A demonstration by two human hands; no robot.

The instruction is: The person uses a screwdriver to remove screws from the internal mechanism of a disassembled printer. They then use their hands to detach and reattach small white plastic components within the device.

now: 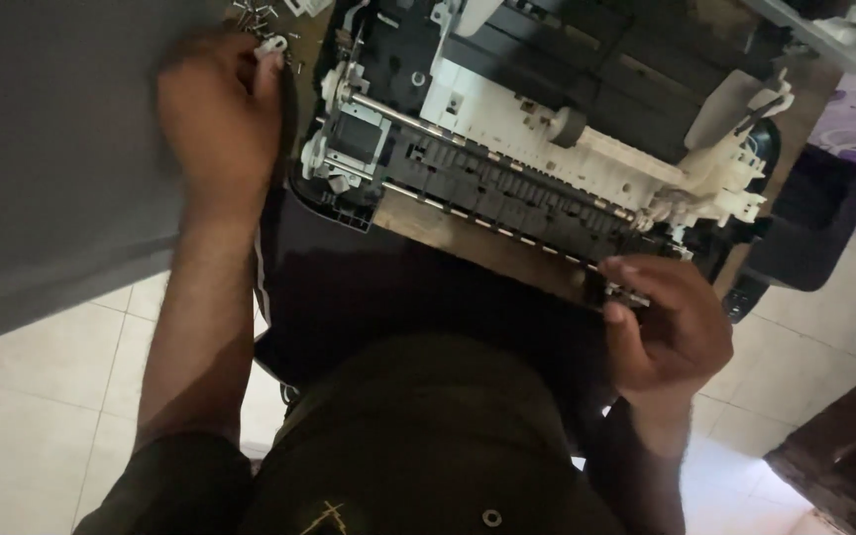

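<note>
Nearest the camera, a dark olive shirt fills the bottom of the view, pale floor tiles on either side. Just beyond, the right hand is curled at the near edge of the wooden table, thumb and fingers closed on the end of a thin metal rod at the front right of the opened printer. That printer is stripped of its cover and sits across the middle of the table, black base, white plastic frame, a grey roller on its shaft.

Over at the far left corner, the left hand is bunched, fingertips pinching a small white plastic part right beside a scatter of loose screws. A grey panel covers the left edge. A black cover piece sits off the right edge.

Risks now: the printer's near side hangs close to the table edge, so a hard tug from the right hand could, I judge, drag it over. Those screws lie right at the far edge; 1 careless sweep of the left hand would send them to the floor. The white plastic clips look thin and could snap if forced. The light is dim, so small parts are easy to lose.
</note>
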